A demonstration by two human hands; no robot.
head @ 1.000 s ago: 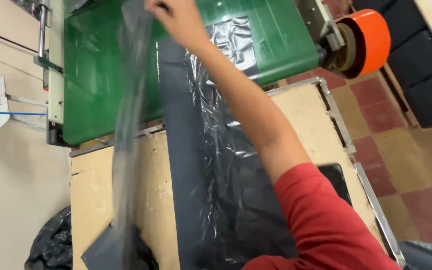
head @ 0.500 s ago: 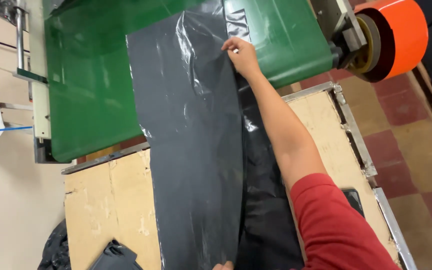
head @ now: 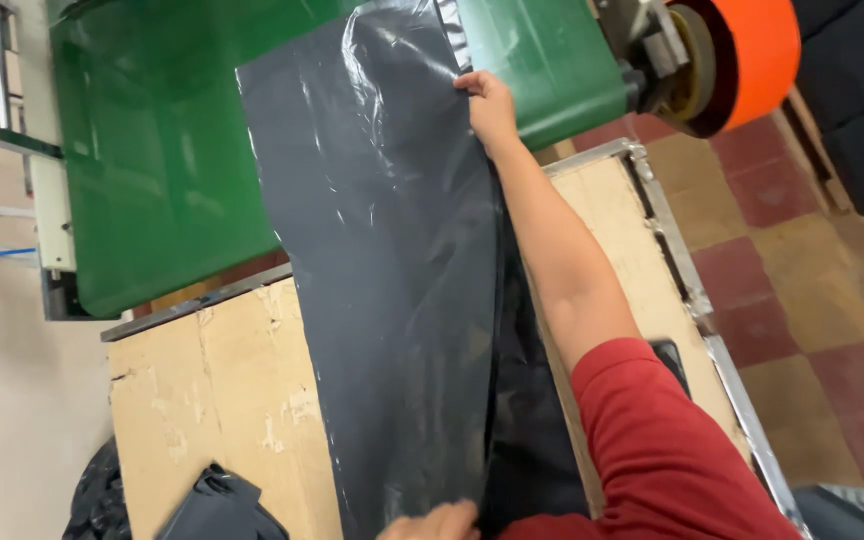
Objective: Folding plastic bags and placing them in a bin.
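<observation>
A long dark grey plastic bag (head: 392, 270) lies stretched flat from the wooden table (head: 222, 390) up onto the green conveyor belt (head: 152, 180). My right hand (head: 492, 105), arm in a red sleeve, grips the bag's far right edge over the belt. At the bottom edge of the view my left hand (head: 434, 521) holds the bag's near end. A pile of black plastic bags (head: 537, 420) lies under the grey bag's right side.
An orange roll (head: 752, 55) sits on a machine at the top right. A crumpled black bag (head: 217, 505) lies at the table's near left corner. A metal frame (head: 687, 280) edges the table's right side, beyond it a red and tan tiled floor (head: 812, 290).
The bag, bunched up in the air a second ago, has spread out and settled flat. My right hand has drawn back from the top of the view toward the belt's right side.
</observation>
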